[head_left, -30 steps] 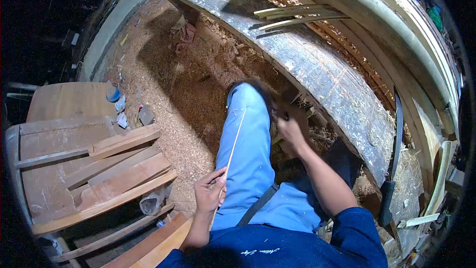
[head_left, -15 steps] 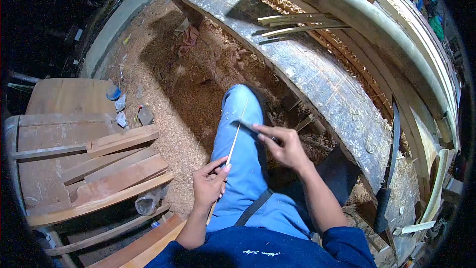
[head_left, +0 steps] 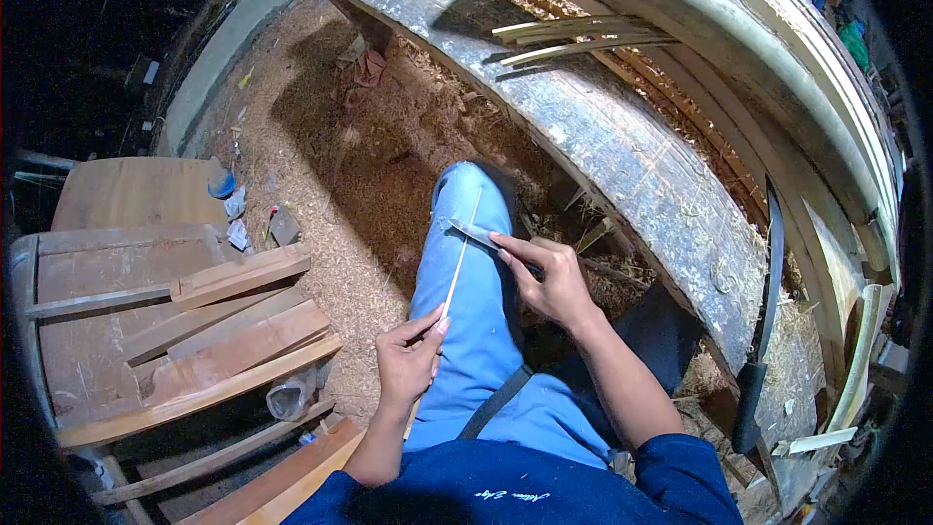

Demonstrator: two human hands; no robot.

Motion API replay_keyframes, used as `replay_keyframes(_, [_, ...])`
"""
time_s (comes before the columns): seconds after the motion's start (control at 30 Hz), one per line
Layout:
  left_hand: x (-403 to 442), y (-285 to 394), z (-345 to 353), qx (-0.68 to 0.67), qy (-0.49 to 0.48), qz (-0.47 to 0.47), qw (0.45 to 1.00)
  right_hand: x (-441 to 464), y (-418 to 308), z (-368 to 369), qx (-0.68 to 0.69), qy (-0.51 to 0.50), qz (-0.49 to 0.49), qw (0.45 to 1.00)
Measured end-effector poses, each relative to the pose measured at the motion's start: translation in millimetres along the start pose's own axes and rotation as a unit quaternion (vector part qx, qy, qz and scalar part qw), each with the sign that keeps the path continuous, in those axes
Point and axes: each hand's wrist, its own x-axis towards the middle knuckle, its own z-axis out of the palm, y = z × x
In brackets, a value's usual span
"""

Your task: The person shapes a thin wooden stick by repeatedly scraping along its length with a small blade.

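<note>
A thin, pale wooden stick (head_left: 456, 267) lies lengthwise over my left thigh, its far end near the knee of my blue jeans (head_left: 442, 282). My left hand (head_left: 408, 365) pinches it between thumb and fingers, and its lower part passes beneath that hand toward my lap. My right hand (head_left: 552, 280) is closed on a small knife with a short grey blade (head_left: 472, 232); the handle is hidden in the fingers. The blade lies across the stick a little below its far tip, apparently touching it.
On the right, a worn plank bench (head_left: 622, 136) carries bamboo strips (head_left: 583, 39) and a long knife with a black handle (head_left: 748, 403). Bamboo poles (head_left: 719, 29) lie behind. Cut boards (head_left: 233, 321) rest on a wooden frame at left. Shavings cover the floor (head_left: 330, 233).
The small knife's blade has turned and shows more of its flat side, slightly farther up the stick. My right hand has shifted a little; my left hand keeps its hold. The view has moved slightly.
</note>
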Motion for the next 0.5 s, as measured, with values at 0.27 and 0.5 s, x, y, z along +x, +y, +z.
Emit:
replay_keyframes(0.27, [-4,-4,0,-0.002,0.005,0.003,1.000,16,-8,-2,0.015,-0.015,0.130,0.991])
replay_keyframes(0.5, [-4,-7,-2,-0.017,0.004,-0.006,1.000,12,1,3,-0.002,0.040,0.065,0.997])
